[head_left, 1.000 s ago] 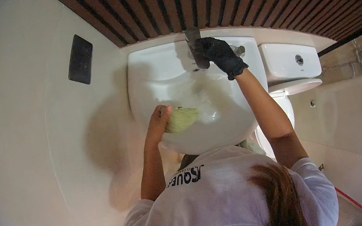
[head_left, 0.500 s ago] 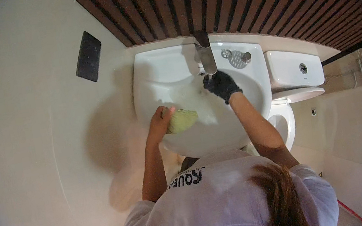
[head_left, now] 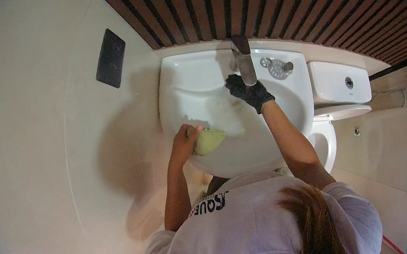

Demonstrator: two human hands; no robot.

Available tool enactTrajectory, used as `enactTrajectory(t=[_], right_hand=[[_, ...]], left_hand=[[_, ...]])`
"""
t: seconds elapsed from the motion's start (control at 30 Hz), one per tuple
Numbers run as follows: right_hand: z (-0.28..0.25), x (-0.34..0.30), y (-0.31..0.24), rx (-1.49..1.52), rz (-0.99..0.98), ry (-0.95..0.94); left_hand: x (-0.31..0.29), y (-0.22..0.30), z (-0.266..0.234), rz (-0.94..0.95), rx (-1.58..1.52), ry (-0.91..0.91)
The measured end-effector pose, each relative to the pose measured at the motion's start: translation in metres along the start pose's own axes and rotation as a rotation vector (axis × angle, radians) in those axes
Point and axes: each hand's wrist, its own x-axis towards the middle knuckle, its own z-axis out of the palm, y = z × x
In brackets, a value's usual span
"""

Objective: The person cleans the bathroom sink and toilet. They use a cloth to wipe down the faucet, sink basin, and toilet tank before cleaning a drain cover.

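Note:
My left hand (head_left: 183,143), bare, is closed around one end of a folded yellow-green cloth (head_left: 209,141) over the near-left rim of the white washbasin (head_left: 251,158). My right hand (head_left: 257,96) wears a black glove and sits inside the basin, just under the spout of the metal faucet (head_left: 245,67). Its fingers point left and look loosely stretched, with nothing visible in them; the spout covers part of the hand. Cloudy water or suds lie in the bowl between both hands.
A perforated soap tray with a small metal cup (head_left: 288,67) is at the basin's back right. Beyond it stands a white toilet (head_left: 340,82) with its lid raised. Brown slatted panelling (head_left: 205,4) rises behind. A dark plate (head_left: 110,59) is on the left wall.
My right hand has shifted slightly left and forward beneath the spout, its fingers now more stretched. The left hand keeps its hold on the cloth. The whole view has shifted a little.

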Motion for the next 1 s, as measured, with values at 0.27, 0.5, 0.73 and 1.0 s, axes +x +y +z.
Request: enactTrajectory(t=[0.27, 0.5, 0.73, 1.0], right_hand=[[0.054, 0.025, -0.001, -1.2, -0.496, 0.241], [0.106, 0.043, 0.001, -1.311, -0.821, -0.077], [0.056, -0.042, 0.062, -1.072, -0.353, -0.275], [-0.016, -0.038, 0.043, -0.911, -0.112, 0.013]], left_hand=[[-0.007, 0.013, 0.001, 0.045, -0.008, -0.061], [-0.022, 0.025, 0.0, 0.081, 0.102, -0.098], [-0.022, 0.018, -0.003, 0.131, 0.14, -0.071], [-0.005, 0.015, 0.012, 0.231, 0.21, -0.073]])
